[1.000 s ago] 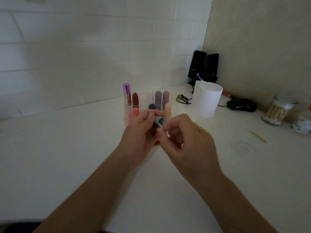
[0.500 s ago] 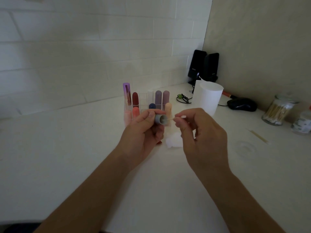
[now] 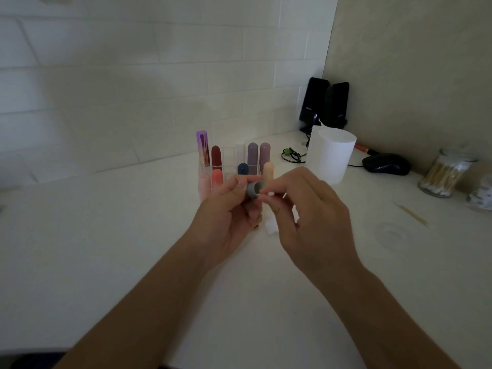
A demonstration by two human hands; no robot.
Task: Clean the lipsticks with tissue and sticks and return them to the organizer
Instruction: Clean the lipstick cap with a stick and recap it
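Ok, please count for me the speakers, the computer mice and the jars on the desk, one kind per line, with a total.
Black speakers: 2
Black mouse: 1
Jars: 2, the jar with sticks and a second jar cut by the picture's edge
Total: 5

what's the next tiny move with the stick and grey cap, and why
Probably ease the stick into the grey cap and twist it. The left hand grips the cap with its open end turned toward the right hand, which pinches the stick with its tip right at the rim.
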